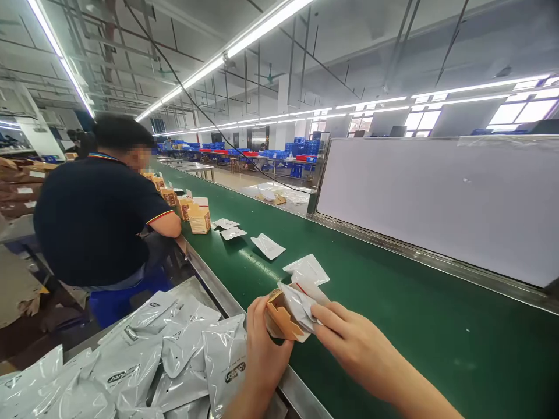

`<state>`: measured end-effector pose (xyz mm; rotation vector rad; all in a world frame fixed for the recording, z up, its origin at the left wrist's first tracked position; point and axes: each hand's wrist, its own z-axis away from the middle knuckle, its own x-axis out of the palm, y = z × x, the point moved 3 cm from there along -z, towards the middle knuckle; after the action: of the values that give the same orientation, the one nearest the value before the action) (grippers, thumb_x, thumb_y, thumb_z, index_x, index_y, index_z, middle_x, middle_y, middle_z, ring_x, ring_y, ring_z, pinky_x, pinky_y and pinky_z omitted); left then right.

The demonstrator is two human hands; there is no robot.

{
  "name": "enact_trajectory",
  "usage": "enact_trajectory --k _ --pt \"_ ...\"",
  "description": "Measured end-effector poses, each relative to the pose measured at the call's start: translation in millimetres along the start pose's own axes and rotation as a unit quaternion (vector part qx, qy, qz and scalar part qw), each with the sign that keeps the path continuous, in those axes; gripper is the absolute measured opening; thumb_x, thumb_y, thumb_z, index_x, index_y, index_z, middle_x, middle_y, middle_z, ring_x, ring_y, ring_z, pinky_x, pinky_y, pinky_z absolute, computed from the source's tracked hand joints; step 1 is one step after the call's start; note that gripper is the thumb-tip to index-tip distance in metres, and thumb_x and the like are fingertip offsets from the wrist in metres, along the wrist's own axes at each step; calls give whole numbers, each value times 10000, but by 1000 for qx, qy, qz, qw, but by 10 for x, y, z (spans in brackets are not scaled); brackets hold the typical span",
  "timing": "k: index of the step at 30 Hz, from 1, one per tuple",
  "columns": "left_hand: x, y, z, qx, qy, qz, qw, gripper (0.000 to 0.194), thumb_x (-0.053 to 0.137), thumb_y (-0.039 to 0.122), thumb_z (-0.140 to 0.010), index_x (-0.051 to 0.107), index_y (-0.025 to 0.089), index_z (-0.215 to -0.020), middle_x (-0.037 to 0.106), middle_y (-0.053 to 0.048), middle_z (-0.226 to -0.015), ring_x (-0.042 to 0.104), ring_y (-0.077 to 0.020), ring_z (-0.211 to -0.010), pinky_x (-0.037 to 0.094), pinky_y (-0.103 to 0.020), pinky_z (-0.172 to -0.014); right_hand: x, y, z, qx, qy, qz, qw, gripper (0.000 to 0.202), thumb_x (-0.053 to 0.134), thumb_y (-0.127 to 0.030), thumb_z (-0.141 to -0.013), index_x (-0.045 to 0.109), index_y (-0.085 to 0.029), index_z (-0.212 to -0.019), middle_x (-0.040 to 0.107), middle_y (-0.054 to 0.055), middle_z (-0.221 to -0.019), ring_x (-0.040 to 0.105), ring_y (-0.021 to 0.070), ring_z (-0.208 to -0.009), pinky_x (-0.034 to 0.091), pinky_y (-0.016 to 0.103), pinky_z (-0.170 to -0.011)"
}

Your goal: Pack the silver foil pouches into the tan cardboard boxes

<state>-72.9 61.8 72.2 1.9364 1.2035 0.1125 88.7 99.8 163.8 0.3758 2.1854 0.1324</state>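
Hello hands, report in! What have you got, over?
Left hand grips small brown box. Right hand pushes white pouch into it. Green belt underneath, more pouches just ahead.

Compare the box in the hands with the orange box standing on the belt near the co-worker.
The held box lies tilted, open end up, gripped by the left hand, while the right hand presses a silver pouch into it. The standing box sits upright on the green belt, with nobody's hand on it. The held box shows plain brown card; the standing box shows a printed orange face. Both are small cartons.
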Motion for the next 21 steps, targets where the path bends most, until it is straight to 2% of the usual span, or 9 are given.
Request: enact_trajectory --k 4,8,10,12,14,16,18,19,21 --pt "50 -22 123 -4 -8 -5 1000 657 586 100 -621 388 219 -1235 523 -99 -1156 534 -275 -1103 487 -483 -918 -26 -97 4 -16 -153 -10 988 138 503 -40 -710 547 -165 -746 569 60 -831 505 171 -673 482 293 -601" --pt "64 20 166 -9 -24 12 1000 628 592 125 -635 401 213 -1227 526 -99 -1145 544 -268 -1083 492 -470 -904 -4 -105 -82 11 -280 -31 959 243 562 -15 -646 572 -175 -829 577 35 -841 513 177 -705 499 298 -647" --pt "64 26 170 -12 -35 23 999 630 598 133 -633 400 210 -1227 524 -103 -1148 538 -273 -1088 486 -477 -911 -8 -72 -138 34 -299 -83 950 269 555 2 -651 567 -161 -864 581 45 -859 536 186 -779 503 330 -780" --pt "65 12 173 -21 -48 32 998 649 610 139 -628 387 211 -1234 519 -108 -1155 526 -281 -1101 477 -489 -921 -57 -18 -186 89 -265 -155 947 380 577 -13 -663 539 -126 -1023 576 99 -1037 545 208 -953 465 365 -919" --pt "72 -11 180 -36 -60 33 997 672 631 158 -632 365 210 -1247 511 -114 -1165 518 -290 -1108 475 -501 -922 -133 30 -203 155 -220 -207 941 544 622 -65 -702 440 -97 -1214 475 164 -1274 457 237 -1185 412 382 -1010" --pt "79 -20 198 -42 -66 29 997 695 660 186 -633 350 202 -1254 503 -124 -1173 516 -298 -1108 478 -507 -918 -190 37 -198 192 -212 -224 932 538 638 -137 -775 415 -125 -1264 443 152 -1345 349 250 -1304 385 399 -1044" --pt "94 6 236 -18 -85 29 996 722 665 174 -628 338 201 -1271 492 -129 -1190 515 -296 -1119 477 -502 -931 -186 12 -191 192 -254 -217 923 283 630 -174 -816 550 -174 -1087 600 87 -1144 451 258 -1220 421 413 -995" --pt "105 35 264 13 -101 31 994 729 654 150 -626 337 211 -1280 484 -126 -1203 509 -293 -1133 474 -496 -943 -156 -1 -189 186 -286 -213 916 207 667 -181 -787 590 -193 -979 641 53 -1022 528 257 -1118 463 395 -925" --pt "127 111 336 98 -138 39 985 730 608 89 -635 344 249 -1296 469 -112 -1232 488 -282 -1174 461 -493 -973 -58 -23 -190 154 -352 -223 896 305 788 -178 -632 617 -208 -883 652 12 -956 599 236 -952 502 327 -779"
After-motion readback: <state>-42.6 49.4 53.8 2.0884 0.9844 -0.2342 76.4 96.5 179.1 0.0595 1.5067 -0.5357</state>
